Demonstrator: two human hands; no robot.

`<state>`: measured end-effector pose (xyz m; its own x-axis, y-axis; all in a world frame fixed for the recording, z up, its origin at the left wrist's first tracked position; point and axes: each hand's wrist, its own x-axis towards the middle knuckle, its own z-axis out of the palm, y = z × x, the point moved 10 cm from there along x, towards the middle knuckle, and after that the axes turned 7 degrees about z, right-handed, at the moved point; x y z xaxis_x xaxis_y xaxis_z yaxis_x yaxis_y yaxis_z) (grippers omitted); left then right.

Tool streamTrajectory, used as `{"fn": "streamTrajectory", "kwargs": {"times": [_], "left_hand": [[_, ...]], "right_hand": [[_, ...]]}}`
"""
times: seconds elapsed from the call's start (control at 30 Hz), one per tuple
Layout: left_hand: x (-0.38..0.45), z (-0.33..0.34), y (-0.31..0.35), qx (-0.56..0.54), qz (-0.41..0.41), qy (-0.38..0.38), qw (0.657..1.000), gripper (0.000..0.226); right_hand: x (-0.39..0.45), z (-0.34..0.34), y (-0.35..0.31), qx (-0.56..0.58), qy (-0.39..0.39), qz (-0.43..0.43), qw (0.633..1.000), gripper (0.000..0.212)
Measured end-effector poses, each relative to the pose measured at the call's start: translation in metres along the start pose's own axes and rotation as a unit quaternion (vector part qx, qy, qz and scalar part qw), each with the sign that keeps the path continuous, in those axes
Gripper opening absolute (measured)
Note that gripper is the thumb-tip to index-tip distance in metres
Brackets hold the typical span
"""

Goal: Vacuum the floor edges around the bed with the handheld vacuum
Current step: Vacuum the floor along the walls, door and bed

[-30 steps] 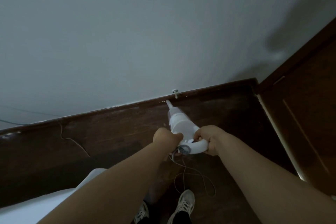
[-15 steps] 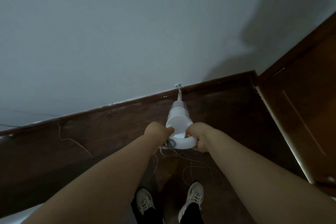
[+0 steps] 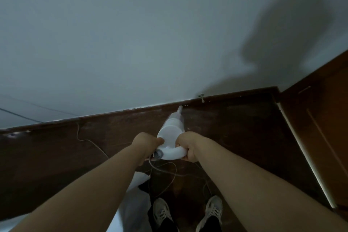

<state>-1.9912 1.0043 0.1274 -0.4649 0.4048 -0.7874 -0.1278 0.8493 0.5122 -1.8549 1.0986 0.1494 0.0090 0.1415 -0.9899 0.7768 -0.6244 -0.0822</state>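
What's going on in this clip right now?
A person is vacuuming along the wall. Both hands grip a white handheld vacuum: the left hand at its rear end, the right hand on the curved handle. The nozzle points at the dark skirting board. A thin cord trails over the wooden floor by the person's shoes.

Both bare forearms reach forward and down from the lower corners, converging near the centre. The left hand (image 3: 146,144) is curled, knuckles up, with its thumb against the rear body of the white plastic handheld vacuum (image 3: 171,137). The right hand (image 3: 188,145) wraps its fingers round the vacuum's curved white loop handle. Two feet in pale laced sneakers (image 3: 188,213) stand below, apart.
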Motion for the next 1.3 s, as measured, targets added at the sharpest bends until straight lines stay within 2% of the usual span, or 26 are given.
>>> {"fn": "streamTrajectory", "kwargs": {"times": [0.33, 0.6, 0.97, 1.3], "left_hand": [[-0.007, -0.016, -0.012, -0.026, 0.007, 0.000, 1.000, 0.033], [-0.012, 0.017, 0.022, -0.025, 0.023, -0.001, 0.999, 0.034], [-0.009, 0.101, 0.081, -0.008, 0.054, -0.021, 0.998, 0.032], [-0.006, 0.119, 0.072, 0.017, 0.066, -0.032, 0.997, 0.031]], "right_hand": [[-0.005, 0.019, 0.001, -0.002, -0.014, -0.006, 1.000, 0.051], [0.001, -0.025, 0.005, 0.051, 0.004, -0.020, 0.998, 0.055], [0.030, -0.112, 0.025, 0.139, 0.024, -0.040, 0.989, 0.044], [0.047, -0.114, 0.048, 0.184, 0.039, -0.019, 0.982, 0.042]]}}
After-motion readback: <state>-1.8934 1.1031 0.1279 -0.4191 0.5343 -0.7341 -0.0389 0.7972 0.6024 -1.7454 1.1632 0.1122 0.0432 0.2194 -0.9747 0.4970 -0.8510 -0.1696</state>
